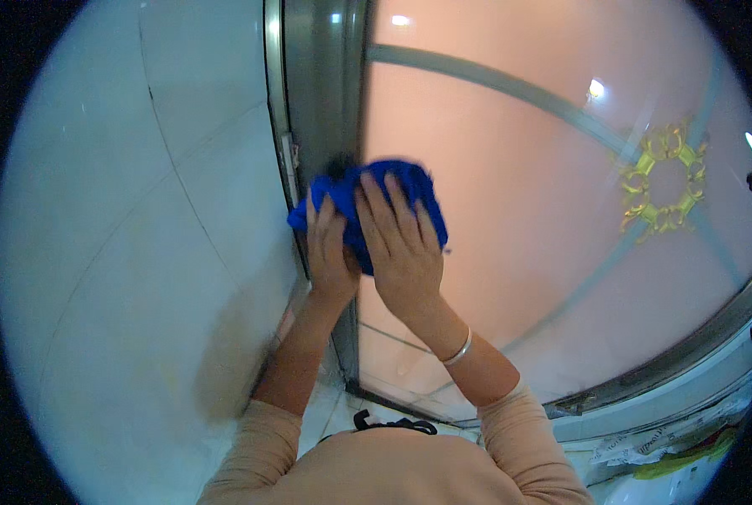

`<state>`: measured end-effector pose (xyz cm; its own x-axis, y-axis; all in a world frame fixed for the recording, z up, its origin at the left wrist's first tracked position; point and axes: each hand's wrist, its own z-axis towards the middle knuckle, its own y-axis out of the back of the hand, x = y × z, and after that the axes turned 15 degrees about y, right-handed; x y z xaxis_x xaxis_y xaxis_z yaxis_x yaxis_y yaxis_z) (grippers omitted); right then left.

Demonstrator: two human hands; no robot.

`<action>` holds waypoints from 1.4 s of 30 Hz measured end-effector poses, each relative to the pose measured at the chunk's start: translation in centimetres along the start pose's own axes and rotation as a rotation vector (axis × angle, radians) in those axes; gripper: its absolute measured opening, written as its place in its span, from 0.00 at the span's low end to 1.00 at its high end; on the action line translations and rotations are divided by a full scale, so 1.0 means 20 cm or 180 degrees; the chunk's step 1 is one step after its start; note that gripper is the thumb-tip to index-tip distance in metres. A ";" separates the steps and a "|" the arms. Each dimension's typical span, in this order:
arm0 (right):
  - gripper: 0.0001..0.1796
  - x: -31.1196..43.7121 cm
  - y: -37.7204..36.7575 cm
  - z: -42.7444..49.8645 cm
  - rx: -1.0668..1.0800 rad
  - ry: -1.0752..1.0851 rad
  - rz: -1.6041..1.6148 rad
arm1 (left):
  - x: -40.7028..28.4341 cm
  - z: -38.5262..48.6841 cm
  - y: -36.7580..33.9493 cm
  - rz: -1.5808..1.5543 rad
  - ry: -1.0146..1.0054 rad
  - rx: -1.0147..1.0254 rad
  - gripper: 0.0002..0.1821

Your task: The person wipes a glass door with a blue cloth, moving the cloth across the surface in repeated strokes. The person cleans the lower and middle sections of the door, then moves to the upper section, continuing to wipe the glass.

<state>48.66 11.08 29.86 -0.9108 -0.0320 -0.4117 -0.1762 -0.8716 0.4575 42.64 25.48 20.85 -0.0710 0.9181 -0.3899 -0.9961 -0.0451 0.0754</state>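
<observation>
A bunched blue cloth point(398, 173) lies against the dark metal door frame point(319, 82) and the left edge of a frosted glass door panel point(515, 189). My right hand point(401, 246) presses flat on the cloth, its fingers pointing up and spread a little. A silver bangle point(459, 350) circles that wrist. Beside it, my left hand point(329, 246) holds the left part of the cloth near the frame's edge. Its thumb and the cloth under both palms are partly hidden.
A pale tiled wall point(130, 252) stands on the left, with a metal latch plate point(289, 158) in the jamb. Gold ornament point(665, 180) and greenish bands decorate the glass. At lower right lie printed plastic wrapping point(647, 445) and a yellow-green item point(685, 461) near the floor.
</observation>
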 end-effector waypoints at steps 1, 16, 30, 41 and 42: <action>0.26 -0.01 0.00 0.04 0.0081 -0.0184 0.0072 | -0.01 0.04 0.01 0.0060 -0.0099 -0.0115 0.22; 0.30 0.38 -0.31 -0.87 0.2042 -0.0126 0.1283 | 0.21 -1.35 0.06 0.0740 0.1500 0.1595 0.32; 0.19 0.41 0.33 -0.37 0.0185 -0.0505 -0.0862 | -0.38 -0.47 0.29 -0.0219 -0.0552 0.0516 0.16; 0.18 0.68 0.15 -0.99 0.0329 -0.0877 -0.0486 | -0.12 -0.87 0.45 0.0361 -0.1377 0.1905 0.19; 0.19 0.70 0.13 -0.96 0.0508 -0.0801 -0.0605 | -0.09 -0.86 0.48 0.0428 -0.1317 0.1962 0.18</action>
<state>42.70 -0.94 10.19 -0.9161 0.2623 -0.3033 -0.3894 -0.7622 0.5171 32.35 16.65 6.46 -0.0436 0.9987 0.0263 -0.7622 -0.0502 0.6454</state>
